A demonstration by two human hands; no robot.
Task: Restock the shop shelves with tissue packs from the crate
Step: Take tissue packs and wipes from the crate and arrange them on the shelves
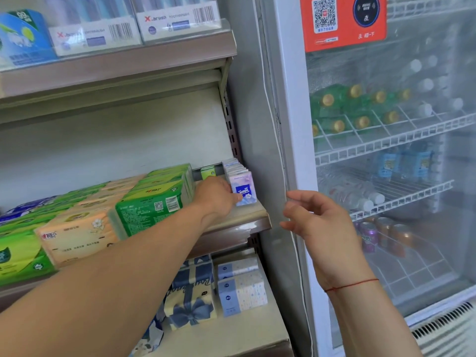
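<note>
A row of small lilac pocket tissue packs (243, 185) stands upright at the right end of the middle shelf (253, 215). My left hand (215, 195) reaches over the shelf and grips the left side of the front pack. My right hand (313, 217) hovers in the air to the right of the shelf end, fingers loosely curled, holding nothing. Green tissue packs (154, 199) and a peach tissue pack (77, 234) fill the shelf to the left. The crate is out of view.
A glass-door drinks fridge (386, 150) stands right of the shelving, with a white cable (278, 140) down its frame. Toothbrush boxes (177, 19) sit on the upper shelf. Blue patterned tissue packs (240, 287) lie on the lower shelf.
</note>
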